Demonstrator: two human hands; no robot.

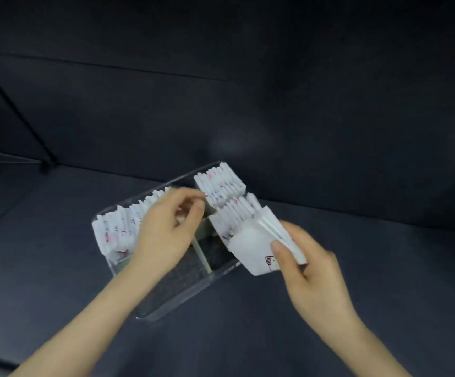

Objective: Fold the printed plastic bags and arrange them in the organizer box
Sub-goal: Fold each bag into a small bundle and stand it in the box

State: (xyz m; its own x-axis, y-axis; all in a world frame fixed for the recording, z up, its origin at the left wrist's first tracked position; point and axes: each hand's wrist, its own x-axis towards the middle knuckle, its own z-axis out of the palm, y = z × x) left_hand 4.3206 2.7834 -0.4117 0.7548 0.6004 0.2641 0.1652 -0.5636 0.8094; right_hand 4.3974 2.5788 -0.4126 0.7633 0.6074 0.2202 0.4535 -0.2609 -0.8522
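Note:
A clear organizer box (pixel 182 292) with dividers lies on a dark sofa seat. Several folded white printed bags stand in rows in its left compartment (pixel 117 227) and its far right compartments (pixel 220 186). My right hand (pixel 310 270) pinches a folded white bag (pixel 250 251) with a small pink cartoon print, thumb on its face, at the box's right edge beside the nearer row. My left hand (pixel 166 229) hovers over the middle of the box with fingers loosely curled; whether it holds anything is unclear. The near compartments show dark bottom.
The dark sofa seat (pixel 357 240) spreads on all sides of the box, with the backrest (pixel 248 91) rising behind it. A seam runs between cushions at the far left (pixel 46 161).

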